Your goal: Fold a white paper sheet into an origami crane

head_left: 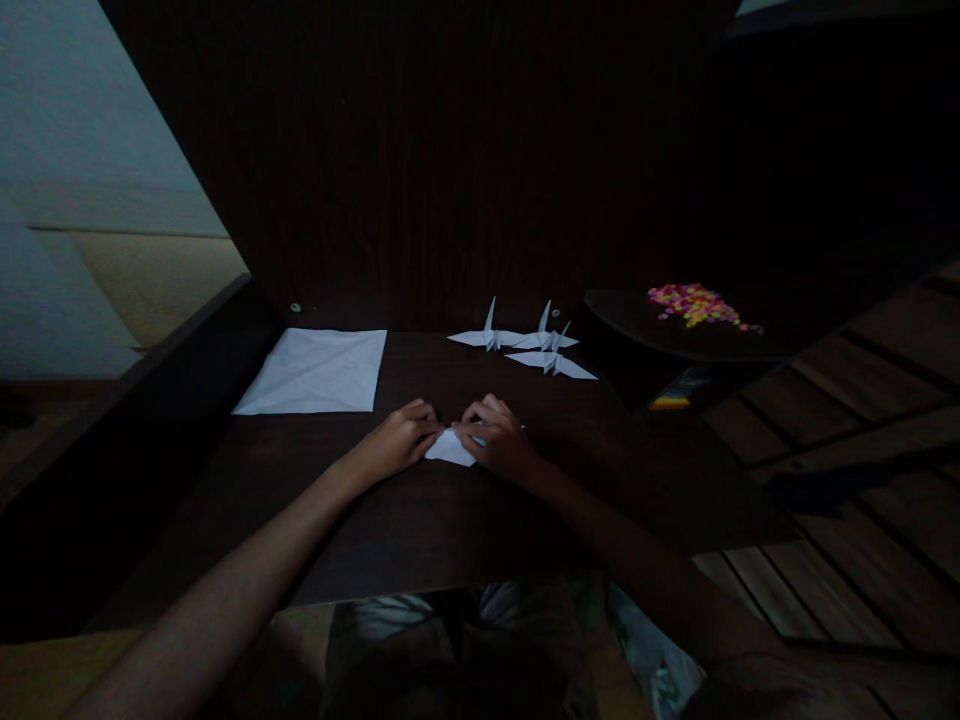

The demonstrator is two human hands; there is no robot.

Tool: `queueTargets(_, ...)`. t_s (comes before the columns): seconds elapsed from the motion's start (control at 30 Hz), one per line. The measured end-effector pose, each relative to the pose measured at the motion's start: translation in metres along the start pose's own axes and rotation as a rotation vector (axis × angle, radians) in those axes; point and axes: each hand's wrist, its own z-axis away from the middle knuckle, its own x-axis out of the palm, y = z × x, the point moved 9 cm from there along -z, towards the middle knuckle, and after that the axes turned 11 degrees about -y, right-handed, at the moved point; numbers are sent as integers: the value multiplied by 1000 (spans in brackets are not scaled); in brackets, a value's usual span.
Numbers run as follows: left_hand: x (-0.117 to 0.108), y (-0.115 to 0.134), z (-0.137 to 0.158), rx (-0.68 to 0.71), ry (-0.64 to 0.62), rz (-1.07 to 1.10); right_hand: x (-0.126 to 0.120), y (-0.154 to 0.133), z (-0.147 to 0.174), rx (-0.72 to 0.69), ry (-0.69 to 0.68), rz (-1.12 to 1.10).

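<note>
A small folded piece of white paper (pixel 451 449) lies on the dark wooden desk, between my two hands. My left hand (pixel 409 432) grips its left edge, fingers bent and pressed together. On the opposite side my right hand (pixel 499 437) pinches the paper, covering much of that end. Beyond my hands stand three white origami cranes, one at the left (pixel 491 339), one behind at the right (pixel 546 338) and one in front (pixel 553 362). Off to the left lies a stack or sheet of white paper (pixel 319 370) with crease lines across it.
A curved dark shelf (pixel 622 315) at the right bears a pile of small pink, red and yellow pieces (pixel 694 303). A raised side board (pixel 150 420) borders the desk at the left. Wooden slats (pixel 885 400) show at the far right. The light is dim.
</note>
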Motion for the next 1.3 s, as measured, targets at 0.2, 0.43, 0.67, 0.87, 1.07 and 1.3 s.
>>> queueTargets(0.2,4,8,0,64,-40,-115,4,0,0,0,-37,20)
queueTargets(0.43,13,12,0,95,-89,-304,-1,-4,-1,44,-96,76)
queueTargets(0.67,17,15,-1,115,-131,-351,-3,-7,-3,54,-157,109)
queueTargets(0.87,15,18,-3,107,-145,-375,-5,-7,-4,112,-242,158)
queueTargets(1.07,13,17,-2,100,-101,-324,-5,-14,-1,84,-272,171)
queueTargets(1.3,3,22,4,101,-37,59,-5,-5,2,-46,-184,-85)
